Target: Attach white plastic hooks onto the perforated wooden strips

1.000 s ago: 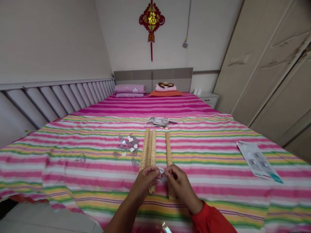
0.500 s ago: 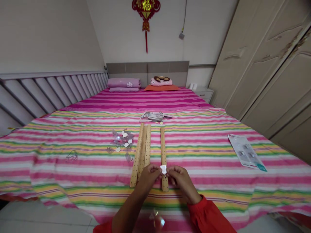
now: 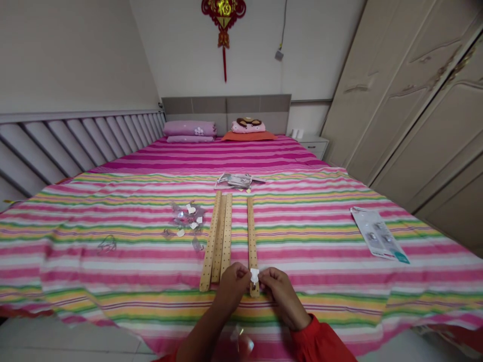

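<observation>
My left hand (image 3: 234,285) and my right hand (image 3: 278,287) pinch a small adhesive hook (image 3: 254,275) with a white backing from both sides. It is held over the near end of a single perforated wooden strip (image 3: 252,231). Just left of that strip, three similar wooden strips (image 3: 210,246) lie side by side. Farther left is a loose group of clear hooks (image 3: 193,217) with white tabs. Whether the held hook touches the strip I cannot tell.
On the striped bedspread (image 3: 143,271) lie a blister pack (image 3: 377,235) at right, a clear plastic pile (image 3: 236,180) beyond the strips, and a thin wiry tangle (image 3: 107,243) at left. A shiny clear piece (image 3: 242,343) is near the front edge. Bed rails (image 3: 86,138) line the left.
Both hands have moved slightly toward me with the hook, closer to the near end of the single strip. The view has shifted a little.
</observation>
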The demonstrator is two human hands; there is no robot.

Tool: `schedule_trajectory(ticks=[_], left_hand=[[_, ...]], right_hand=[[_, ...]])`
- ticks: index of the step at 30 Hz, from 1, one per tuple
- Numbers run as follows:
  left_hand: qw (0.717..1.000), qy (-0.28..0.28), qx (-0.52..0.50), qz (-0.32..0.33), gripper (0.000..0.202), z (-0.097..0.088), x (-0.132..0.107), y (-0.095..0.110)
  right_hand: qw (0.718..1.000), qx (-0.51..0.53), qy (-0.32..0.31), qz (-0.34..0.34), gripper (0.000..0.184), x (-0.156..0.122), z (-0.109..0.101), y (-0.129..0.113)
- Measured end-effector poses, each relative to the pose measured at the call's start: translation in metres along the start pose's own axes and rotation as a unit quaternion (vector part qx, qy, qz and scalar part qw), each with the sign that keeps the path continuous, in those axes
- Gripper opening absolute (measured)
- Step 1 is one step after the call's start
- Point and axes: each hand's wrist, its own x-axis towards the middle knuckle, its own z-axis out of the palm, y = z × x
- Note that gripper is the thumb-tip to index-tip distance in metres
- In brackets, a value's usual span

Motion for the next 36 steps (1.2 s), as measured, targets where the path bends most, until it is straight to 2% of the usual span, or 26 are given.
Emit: schedule_trajectory(ticks=[11, 20, 28, 32, 36], left_hand=[[0.996, 0.019, 0.091, -0.002, 0.009, 0.003, 0.0, -0.003], [0.994, 0.034, 0.106, 0.007, 0.01, 0.006, 0.001, -0.011], [0.99, 0.049, 0.134, 0.011, 0.013, 0.009, -0.002, -0.006], [0.992, 0.034, 0.119, 0.037, 0.01, 0.01, -0.003, -0.012], [0.982, 0.047, 0.151, 0.098, 0.01, 0.01, -0.008, -0.016]], right_hand=[[1.0, -0.003, -0.004, -0.004, 0.017, 0.004, -0.002, 0.007], [1.0, -0.003, 0.0, -0.008, 0.019, 0.005, -0.002, 0.013], [1.0, -0.022, 0.012, -0.001, 0.02, 0.004, -0.004, 0.014], [1.0, -0.02, 0.002, -0.003, 0.027, 0.003, -0.004, 0.016], [0.999, -0.038, 0.016, -0.013, 0.041, 0.001, -0.004, 0.018]])
